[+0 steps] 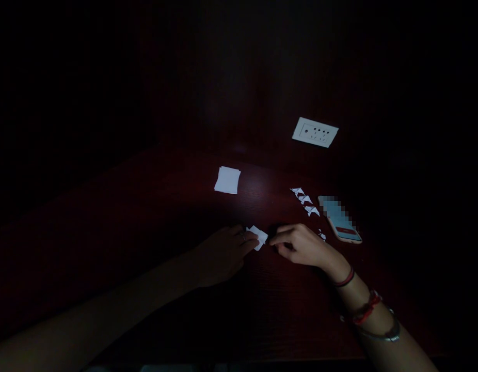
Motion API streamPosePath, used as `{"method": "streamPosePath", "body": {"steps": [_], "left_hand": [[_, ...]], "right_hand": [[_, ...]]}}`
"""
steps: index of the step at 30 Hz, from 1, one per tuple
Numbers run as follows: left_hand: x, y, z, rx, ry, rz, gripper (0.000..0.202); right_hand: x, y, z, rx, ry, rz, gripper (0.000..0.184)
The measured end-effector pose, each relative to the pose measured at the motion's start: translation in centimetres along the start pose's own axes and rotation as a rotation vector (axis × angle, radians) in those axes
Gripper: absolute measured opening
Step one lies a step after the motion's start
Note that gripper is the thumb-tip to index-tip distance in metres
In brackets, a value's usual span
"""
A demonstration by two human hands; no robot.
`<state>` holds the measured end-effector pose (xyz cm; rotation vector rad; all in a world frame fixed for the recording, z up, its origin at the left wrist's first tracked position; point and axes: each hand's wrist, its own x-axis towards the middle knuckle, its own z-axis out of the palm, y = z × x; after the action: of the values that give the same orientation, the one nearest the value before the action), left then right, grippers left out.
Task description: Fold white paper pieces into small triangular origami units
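Observation:
A small folded piece of white paper (258,233) lies on the dark red table in front of me. My left hand (227,253) reaches in from the left and grips its left side, the fingertips on top of it; a ring shows on one finger. Just right of the paper is my right hand (303,244), its fingers bent and apart, with a small gap to the paper and nothing visible in it. Several small folded paper pieces (304,199) sit in a slanting row beyond my right hand. Further back lies a stack of white paper squares (227,180).
A phone (341,219) with a lit screen lies right of the folded pieces. Small white paper scraps (322,235) are beside my right wrist. A white socket plate (315,132) is on the wall behind the table (165,206). The surroundings are very dark.

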<state>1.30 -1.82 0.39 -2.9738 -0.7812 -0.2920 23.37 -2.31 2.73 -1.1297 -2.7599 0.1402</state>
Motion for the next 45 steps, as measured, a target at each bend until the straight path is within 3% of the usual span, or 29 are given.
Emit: {"method": "streamPosePath", "body": {"steps": [6, 18, 25, 45], "left_hand": [[-0.4, -0.2, 0.2, 0.019, 0.015, 0.029, 0.047], [-0.2, -0.3, 0.1, -0.028, 0.015, 0.06, 0.056], [-0.3, -0.3, 0.1, -0.043, 0.011, 0.06, 0.056], [-0.3, -0.2, 0.0, -0.025, 0.02, 0.046, 0.046]], "right_hand": [[0.0, 0.9, 0.1, 0.055, 0.139, 0.066, 0.027], [0.6, 0.8, 0.9, 0.116, 0.047, -0.006, 0.027], [0.8, 0.9, 1.3, 0.196, 0.094, -0.015, 0.025], [1.9, 0.2, 2.3, 0.247, 0.235, 0.178, 0.011]]}}
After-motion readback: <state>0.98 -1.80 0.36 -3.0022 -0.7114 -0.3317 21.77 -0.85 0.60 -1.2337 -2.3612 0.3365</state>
